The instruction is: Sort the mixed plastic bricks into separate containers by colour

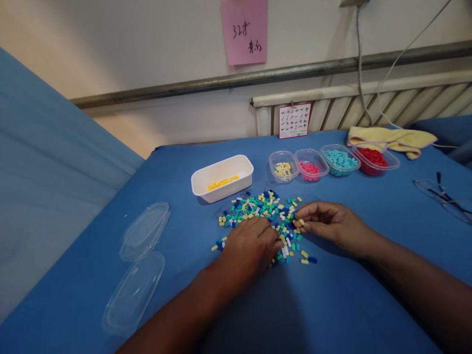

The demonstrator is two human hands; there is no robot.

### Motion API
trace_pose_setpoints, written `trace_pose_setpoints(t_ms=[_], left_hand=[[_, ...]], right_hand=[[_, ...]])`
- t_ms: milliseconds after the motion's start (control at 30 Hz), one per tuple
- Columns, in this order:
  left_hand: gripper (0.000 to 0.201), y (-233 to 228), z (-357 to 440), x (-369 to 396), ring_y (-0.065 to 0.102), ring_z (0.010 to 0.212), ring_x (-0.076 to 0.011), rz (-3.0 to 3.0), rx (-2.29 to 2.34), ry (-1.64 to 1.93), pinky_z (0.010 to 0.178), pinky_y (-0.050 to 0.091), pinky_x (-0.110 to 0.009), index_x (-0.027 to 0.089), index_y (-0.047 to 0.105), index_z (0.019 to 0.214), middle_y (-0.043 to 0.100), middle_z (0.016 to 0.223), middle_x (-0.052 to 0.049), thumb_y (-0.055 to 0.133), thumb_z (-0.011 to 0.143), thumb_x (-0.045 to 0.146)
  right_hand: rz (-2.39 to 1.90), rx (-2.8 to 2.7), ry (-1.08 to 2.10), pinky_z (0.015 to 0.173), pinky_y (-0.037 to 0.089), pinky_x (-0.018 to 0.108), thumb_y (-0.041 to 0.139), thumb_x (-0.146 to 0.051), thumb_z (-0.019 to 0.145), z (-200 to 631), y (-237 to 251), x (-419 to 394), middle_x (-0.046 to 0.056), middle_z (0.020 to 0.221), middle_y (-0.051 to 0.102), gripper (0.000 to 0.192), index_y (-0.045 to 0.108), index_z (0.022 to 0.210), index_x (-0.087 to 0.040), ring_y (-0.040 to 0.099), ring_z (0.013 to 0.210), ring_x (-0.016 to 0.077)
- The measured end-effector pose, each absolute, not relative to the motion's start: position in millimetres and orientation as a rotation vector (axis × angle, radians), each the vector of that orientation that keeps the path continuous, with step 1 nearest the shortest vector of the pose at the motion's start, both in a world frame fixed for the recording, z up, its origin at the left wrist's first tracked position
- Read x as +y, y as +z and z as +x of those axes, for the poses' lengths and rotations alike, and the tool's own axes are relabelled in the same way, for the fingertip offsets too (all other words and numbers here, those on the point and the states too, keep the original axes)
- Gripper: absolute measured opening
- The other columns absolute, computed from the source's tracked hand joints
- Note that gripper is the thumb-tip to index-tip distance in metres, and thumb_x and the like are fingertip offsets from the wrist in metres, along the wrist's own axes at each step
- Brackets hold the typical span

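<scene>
A loose pile of small plastic building bricks (258,205) in pale yellow, green, white and blue is spread over the blue cloth. On the near side of the pile, my left hand (252,243) rests palm down with its fingers curled together. Its fingertips are mostly hidden, so what they hold does not show. My right hand (332,223) is at the pile's right edge, thumb and fingers pinched on a pale yellow brick (301,222). Just behind the pile stands a white plastic box (204,195) with orange-yellow bricks (223,182) inside.
Clear tubs hold pale yellow (283,169), pink (309,168), light blue (339,160) and red pieces (373,157). Two clear lids (134,290) lie at left. Glasses (442,196) and a yellow cloth (393,139) are at right. A radiator (332,114) stands behind.
</scene>
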State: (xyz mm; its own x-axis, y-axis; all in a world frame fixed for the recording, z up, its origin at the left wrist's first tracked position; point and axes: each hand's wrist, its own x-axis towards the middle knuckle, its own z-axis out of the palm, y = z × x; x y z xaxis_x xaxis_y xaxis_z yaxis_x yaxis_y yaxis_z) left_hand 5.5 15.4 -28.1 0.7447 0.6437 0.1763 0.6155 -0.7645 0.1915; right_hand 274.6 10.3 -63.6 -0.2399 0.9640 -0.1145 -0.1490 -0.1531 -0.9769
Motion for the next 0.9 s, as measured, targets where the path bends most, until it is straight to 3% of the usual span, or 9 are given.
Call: trace_pose_setpoints(t_ms=[267, 400, 600, 767, 900], left_hand=[[0.020, -21.7, -1.1, 15.1, 0.067, 0.101, -0.0276, 2.736, 0.975, 0.276, 0.090, 0.051, -0.045, 0.021, 0.074, 0.111, 0.072, 0.106, -0.007, 0.062, 0.110, 0.037], [0.022, -21.2, -1.2, 17.2, 0.067, 0.101, -0.0266, 2.672, 0.966, 0.312, 0.092, 0.052, -0.045, 0.021, 0.074, 0.107, 0.072, 0.105, -0.007, 0.057, 0.112, 0.034], [0.021, -25.0, -3.1, 19.6, 0.069, 0.103, -0.0260, 2.636, 0.946, 0.396, 0.094, 0.053, -0.044, 0.020, 0.072, 0.105, 0.074, 0.106, -0.007, 0.059, 0.112, 0.035], [0.021, -22.6, -4.8, 18.2, 0.070, 0.104, -0.0269, 2.692, 0.914, 0.382, 0.092, 0.054, -0.044, 0.022, 0.074, 0.116, 0.075, 0.109, -0.009, 0.062, 0.110, 0.038], [0.020, -23.7, -3.9, 18.2, 0.071, 0.101, -0.0235, 2.658, 0.890, 0.547, 0.091, 0.056, -0.040, 0.021, 0.076, 0.113, 0.076, 0.104, -0.008, 0.061, 0.111, 0.034]], right_hand=[[-1.071, -0.841, 1.548, 0.092, 0.063, 0.035, 0.107, -0.038, 0.066, 271.8, -60.0, 16.3, 0.004, 0.103, 0.085, 0.043, 0.085, 0.101, -0.026, 0.078, 0.093, 0.0174], [-1.073, -0.788, 1.550, 0.092, 0.063, 0.036, 0.108, -0.037, 0.063, 269.8, -58.4, 17.7, 0.006, 0.107, 0.086, 0.048, 0.084, 0.104, -0.025, 0.079, 0.097, 0.0198], [-1.079, -0.810, 1.533, 0.093, 0.063, 0.037, 0.108, -0.037, 0.063, 270.1, -59.0, 17.2, 0.006, 0.109, 0.085, 0.048, 0.084, 0.103, -0.025, 0.079, 0.097, 0.0193], [-1.079, -0.860, 1.513, 0.094, 0.062, 0.037, 0.108, -0.037, 0.064, 269.5, -59.7, 17.4, 0.004, 0.105, 0.085, 0.047, 0.084, 0.102, -0.025, 0.078, 0.094, 0.0176], [-1.067, -0.973, 1.473, 0.084, 0.063, 0.037, 0.102, -0.045, 0.073, 266.8, -60.5, 16.9, 0.004, 0.096, 0.083, 0.041, 0.083, 0.103, -0.023, 0.075, 0.085, 0.0172]])
